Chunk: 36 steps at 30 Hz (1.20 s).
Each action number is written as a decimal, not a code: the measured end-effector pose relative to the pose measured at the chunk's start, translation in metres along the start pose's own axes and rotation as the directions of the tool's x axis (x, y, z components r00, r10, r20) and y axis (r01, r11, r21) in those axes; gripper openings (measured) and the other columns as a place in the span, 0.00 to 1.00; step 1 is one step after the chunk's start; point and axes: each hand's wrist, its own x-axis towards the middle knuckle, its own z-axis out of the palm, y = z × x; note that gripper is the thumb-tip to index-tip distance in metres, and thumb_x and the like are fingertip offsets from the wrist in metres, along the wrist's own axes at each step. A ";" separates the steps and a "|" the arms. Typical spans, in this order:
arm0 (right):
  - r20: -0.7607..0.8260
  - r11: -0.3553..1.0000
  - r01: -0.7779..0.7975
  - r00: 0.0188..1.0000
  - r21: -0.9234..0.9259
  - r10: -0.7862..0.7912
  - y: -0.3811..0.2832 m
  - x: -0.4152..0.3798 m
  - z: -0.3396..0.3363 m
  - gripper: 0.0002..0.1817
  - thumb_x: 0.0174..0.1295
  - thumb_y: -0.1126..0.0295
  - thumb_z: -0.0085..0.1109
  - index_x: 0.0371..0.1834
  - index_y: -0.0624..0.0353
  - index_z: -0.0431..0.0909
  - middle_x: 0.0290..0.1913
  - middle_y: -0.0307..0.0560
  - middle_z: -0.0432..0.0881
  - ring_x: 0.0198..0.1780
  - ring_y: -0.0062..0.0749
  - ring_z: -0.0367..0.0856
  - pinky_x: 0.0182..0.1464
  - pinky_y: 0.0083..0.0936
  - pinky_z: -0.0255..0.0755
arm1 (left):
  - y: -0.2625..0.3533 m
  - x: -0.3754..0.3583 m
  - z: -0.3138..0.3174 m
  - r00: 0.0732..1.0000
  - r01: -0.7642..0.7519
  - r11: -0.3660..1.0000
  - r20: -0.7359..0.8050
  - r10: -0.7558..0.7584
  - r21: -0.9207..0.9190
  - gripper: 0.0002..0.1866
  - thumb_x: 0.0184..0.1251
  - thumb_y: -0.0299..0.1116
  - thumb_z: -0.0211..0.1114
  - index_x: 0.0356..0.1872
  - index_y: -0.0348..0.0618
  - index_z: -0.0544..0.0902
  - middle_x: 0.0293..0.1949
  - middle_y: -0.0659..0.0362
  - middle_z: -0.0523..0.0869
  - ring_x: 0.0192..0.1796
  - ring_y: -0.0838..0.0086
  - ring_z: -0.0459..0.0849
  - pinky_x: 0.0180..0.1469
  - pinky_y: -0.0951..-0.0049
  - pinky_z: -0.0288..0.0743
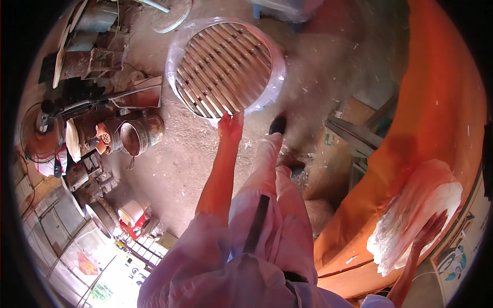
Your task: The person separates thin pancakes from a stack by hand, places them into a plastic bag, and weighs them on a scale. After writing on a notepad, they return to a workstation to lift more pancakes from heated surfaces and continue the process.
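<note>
Left hand: fingers look bent closed over the near rim of the slatted rack, with the arm stretched out; how far they reach beneath is hidden.
Slatted rack: round, ahead of the body, ringed by clear plastic sheet; what bears it is hidden.
Rim hold: one hand at one point probably lets the rack tip, so a low, level pull seems safest, with the fingers clear of loose plastic.
Right hand: well right of the rack and nearer the body, laid on a white mass; I cannot tell whether it grips or how far open it is.
White mass touch: it looks soft and ragged-edged, so a flat palm should tear it less than pinching.
Orange cloth: right of the rack, under the white mass, its long edge sloping toward the body.
Floor: open between the rack and the buckets at its left.
Metal bars: right of the rack, beyond the shoe, narrowing the room there.
</note>
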 end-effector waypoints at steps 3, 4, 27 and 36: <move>-0.001 1.000 0.013 1.000 0.025 -0.013 -0.006 0.001 -0.002 0.30 0.74 0.52 0.39 0.70 0.61 0.61 0.70 0.62 0.61 0.71 0.54 0.58 0.72 0.43 0.52 | 0.012 -0.011 0.008 0.996 0.066 0.995 0.056 -0.070 0.072 0.13 0.69 0.34 0.60 0.48 0.37 0.76 0.49 0.53 0.82 0.56 0.57 0.79 0.59 0.53 0.76; -0.008 1.000 0.023 1.000 0.020 -0.023 -0.007 0.002 -0.003 0.30 0.74 0.52 0.39 0.70 0.62 0.61 0.70 0.62 0.61 0.71 0.55 0.59 0.72 0.43 0.52 | 0.018 -0.015 0.014 0.973 0.061 0.993 0.214 -0.083 0.104 0.14 0.68 0.33 0.60 0.49 0.37 0.76 0.48 0.55 0.82 0.54 0.59 0.79 0.57 0.55 0.78; 0.047 0.971 -0.199 0.980 0.131 0.194 -0.035 0.013 -0.023 0.36 0.65 0.52 0.49 0.73 0.58 0.56 0.72 0.66 0.55 0.73 0.59 0.51 0.72 0.49 0.44 | -0.387 -0.197 0.283 0.463 0.016 0.469 0.409 -0.786 0.883 0.19 0.63 0.24 0.64 0.54 0.39 0.74 0.45 0.58 0.80 0.42 0.71 0.84 0.46 0.58 0.86; -0.034 0.959 -0.240 0.968 0.150 0.247 -0.038 0.013 -0.029 0.34 0.62 0.49 0.54 0.68 0.55 0.65 0.68 0.65 0.63 0.69 0.59 0.59 0.68 0.49 0.51 | -0.340 -0.317 0.136 0.333 -0.746 0.206 0.623 -0.707 0.633 0.30 0.52 0.41 0.75 0.52 0.35 0.74 0.41 0.54 0.83 0.43 0.67 0.84 0.52 0.72 0.76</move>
